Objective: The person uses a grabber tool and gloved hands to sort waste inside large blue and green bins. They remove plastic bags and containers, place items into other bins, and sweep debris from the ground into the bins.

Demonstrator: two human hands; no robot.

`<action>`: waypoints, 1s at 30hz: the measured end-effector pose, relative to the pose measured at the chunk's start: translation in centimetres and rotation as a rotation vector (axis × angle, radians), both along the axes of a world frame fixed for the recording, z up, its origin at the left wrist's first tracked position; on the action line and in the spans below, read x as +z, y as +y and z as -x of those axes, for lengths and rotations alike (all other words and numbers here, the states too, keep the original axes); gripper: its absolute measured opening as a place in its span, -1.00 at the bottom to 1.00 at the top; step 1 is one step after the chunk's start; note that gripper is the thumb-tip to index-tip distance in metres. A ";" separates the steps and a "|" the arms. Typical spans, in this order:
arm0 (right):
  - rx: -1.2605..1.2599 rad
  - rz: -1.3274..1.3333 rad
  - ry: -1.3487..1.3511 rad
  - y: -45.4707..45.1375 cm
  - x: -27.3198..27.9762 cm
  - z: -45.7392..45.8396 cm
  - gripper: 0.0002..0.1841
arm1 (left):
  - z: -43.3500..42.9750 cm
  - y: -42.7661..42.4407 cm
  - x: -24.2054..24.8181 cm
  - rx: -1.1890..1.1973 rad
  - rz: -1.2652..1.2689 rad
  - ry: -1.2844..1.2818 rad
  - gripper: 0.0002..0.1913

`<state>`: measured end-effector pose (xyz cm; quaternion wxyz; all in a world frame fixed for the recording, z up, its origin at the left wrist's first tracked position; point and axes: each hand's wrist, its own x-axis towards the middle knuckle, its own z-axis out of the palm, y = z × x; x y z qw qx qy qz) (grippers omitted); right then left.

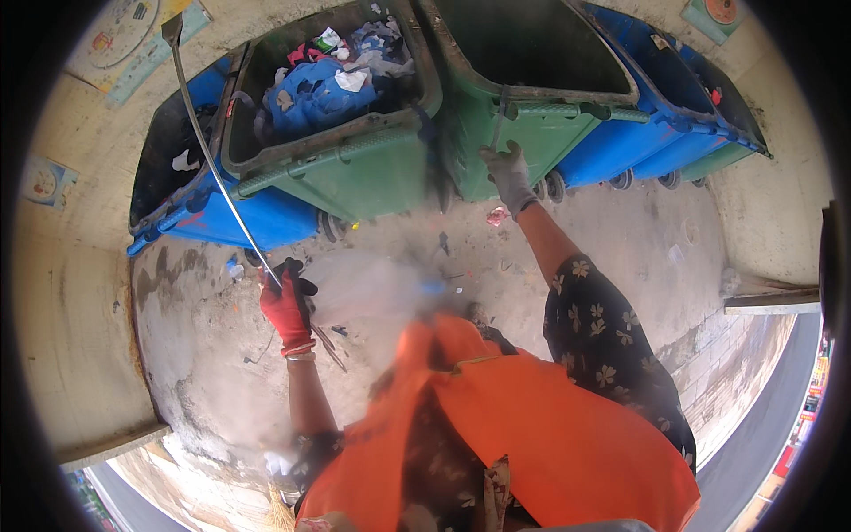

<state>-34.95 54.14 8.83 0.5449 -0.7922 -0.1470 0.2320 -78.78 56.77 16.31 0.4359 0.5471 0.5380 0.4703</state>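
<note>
My left hand (287, 306), in a red glove with black on the palm side, grips a long metal rod (211, 156). The rod slants up and left across the blue bin and ends in a flat, widened tip near the wall. My right hand (510, 176), in a pale grey glove, is in front of a green wheeled bin (479, 159). Its fingers close on the lower end of a dark strap (500, 120) that hangs from this bin's rim. Inside, the bin is dark. A second green bin (346, 179) holds crumpled bags and paper (326, 86).
Blue wheeled bins (252, 213) flank the green ones. Bits of litter (497, 215) lie on the concrete floor (598, 266). Low walls (73, 319) enclose both sides. A straw broom (279, 509) shows at the bottom left. A translucent pale blur (365, 282) is between my hands.
</note>
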 end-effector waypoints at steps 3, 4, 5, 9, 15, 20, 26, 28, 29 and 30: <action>0.198 -0.276 0.609 1.9 -0.4 -6.1 -0.44 | 0.9 -2.7 0.2 0.050 0.170 -0.059 -0.68; 0.261 -0.260 0.614 2.5 -0.5 -6.2 -0.48 | 0.7 -3.4 0.1 0.064 0.132 -0.071 -0.69; 0.322 -0.246 0.624 2.9 -0.2 -6.1 -0.52 | 0.6 -3.9 0.1 0.070 0.078 -0.103 -0.69; 0.608 -0.204 0.635 5.4 4.6 -5.4 -0.67 | 1.4 -6.5 0.2 0.183 0.080 -0.035 -0.73; 0.577 0.083 -0.248 9.8 20.8 -18.6 -0.43 | 3.1 -10.8 -0.1 0.327 0.061 -0.039 -0.73; 0.161 0.187 -0.968 6.7 22.2 -16.3 -0.29 | 2.0 -11.9 -1.6 0.432 -0.010 -0.190 -0.75; 0.691 -0.031 -0.028 7.3 5.3 -0.1 -0.42 | -0.3 -11.6 -0.6 0.399 0.088 -0.217 -0.74; 0.758 -0.084 0.092 9.5 1.6 1.1 -0.51 | -1.2 -11.1 0.1 0.425 0.095 -0.192 -0.74; 0.747 -0.032 0.159 10.1 0.8 1.1 -0.55 | -1.5 -10.8 0.5 0.419 0.087 -0.215 -0.75; 0.843 -0.013 0.137 10.5 0.7 0.6 -0.61 | -1.8 -10.7 0.7 0.416 0.091 -0.214 -0.75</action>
